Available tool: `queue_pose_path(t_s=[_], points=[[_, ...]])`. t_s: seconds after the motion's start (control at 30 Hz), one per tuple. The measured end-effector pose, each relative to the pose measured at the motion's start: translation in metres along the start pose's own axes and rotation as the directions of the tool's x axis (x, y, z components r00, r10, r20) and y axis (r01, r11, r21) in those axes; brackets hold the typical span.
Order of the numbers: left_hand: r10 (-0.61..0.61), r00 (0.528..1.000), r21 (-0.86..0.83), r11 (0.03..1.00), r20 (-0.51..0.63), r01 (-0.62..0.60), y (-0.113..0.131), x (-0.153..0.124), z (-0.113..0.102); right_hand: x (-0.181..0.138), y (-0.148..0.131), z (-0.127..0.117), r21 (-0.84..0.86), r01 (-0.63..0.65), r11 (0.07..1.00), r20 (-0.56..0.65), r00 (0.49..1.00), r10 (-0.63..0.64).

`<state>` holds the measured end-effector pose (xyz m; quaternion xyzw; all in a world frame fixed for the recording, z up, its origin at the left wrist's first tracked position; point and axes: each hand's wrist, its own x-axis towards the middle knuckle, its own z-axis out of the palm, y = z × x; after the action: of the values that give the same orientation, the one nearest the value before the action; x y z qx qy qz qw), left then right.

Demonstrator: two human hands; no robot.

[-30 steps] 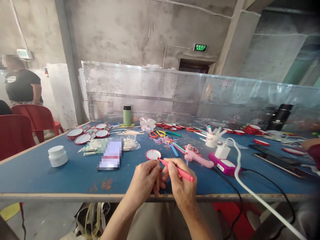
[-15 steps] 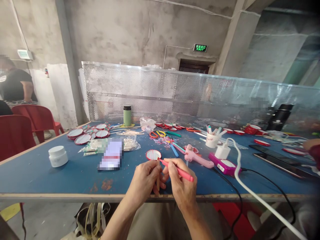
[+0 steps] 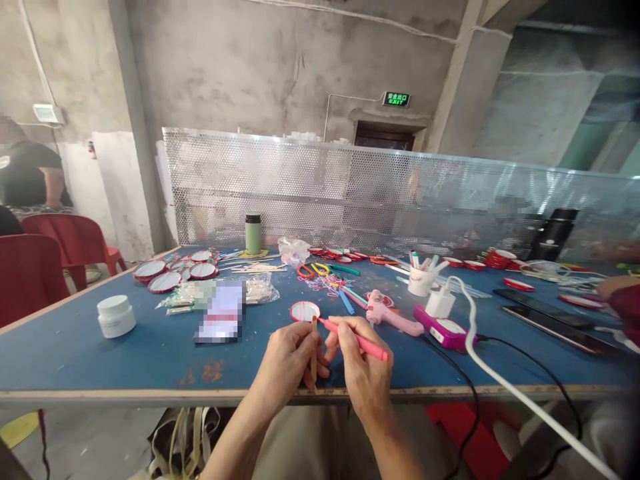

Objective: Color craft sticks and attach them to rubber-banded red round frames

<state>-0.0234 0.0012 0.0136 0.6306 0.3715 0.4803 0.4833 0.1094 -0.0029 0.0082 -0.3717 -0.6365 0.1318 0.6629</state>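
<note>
Near the table's front edge, my left hand (image 3: 293, 353) is closed on a wooden craft stick (image 3: 314, 357), which stands nearly upright between the fingers. My right hand (image 3: 363, 357) grips a pink-red marker pen (image 3: 373, 348) like a writing tool. Its tip meets the top of the stick, where a red patch shows. Just beyond my left fingers lies a round white disc with a red rim (image 3: 305, 311). A pink glue gun (image 3: 393, 315) lies to the right of it, past a blue pen (image 3: 346, 301).
Left are a white jar (image 3: 116, 317), a phone (image 3: 221, 312), bagged sticks (image 3: 260, 289) and red-rimmed discs (image 3: 165, 281). A green bottle (image 3: 253, 233) stands behind. Right are a pen cup (image 3: 421, 280), a purple power strip (image 3: 440, 329), a white cable (image 3: 470, 333) and dark phones (image 3: 555, 327). Another person's arm (image 3: 617, 288) shows at far right.
Both hands keep nearly the same pose, with the marker tip still at the stick's top. The view has shifted slightly.
</note>
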Motion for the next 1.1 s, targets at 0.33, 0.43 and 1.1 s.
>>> queue_pose_path(t_s=[0.33, 0.43, 1.1], points=[[0.024, 1.000, -0.052, 0.998, 0.003, -0.024, -0.006, 0.000, -0.002, 0.002, -0.005, 0.001, 0.029, -0.038, 0.999, -0.013, 0.999, 0.038], [0.039, 0.999, -0.044, 0.998, -0.004, -0.039, -0.006, 0.001, -0.002, 0.003, -0.005, 0.002, 0.013, -0.036, 0.999, -0.006, 0.999, 0.036], [0.111, 0.994, -0.022, 0.994, 0.004, -0.111, -0.014, 0.001, -0.004, 0.000, 0.003, 0.001, -0.022, 0.040, 0.999, 0.041, 0.998, -0.039]])
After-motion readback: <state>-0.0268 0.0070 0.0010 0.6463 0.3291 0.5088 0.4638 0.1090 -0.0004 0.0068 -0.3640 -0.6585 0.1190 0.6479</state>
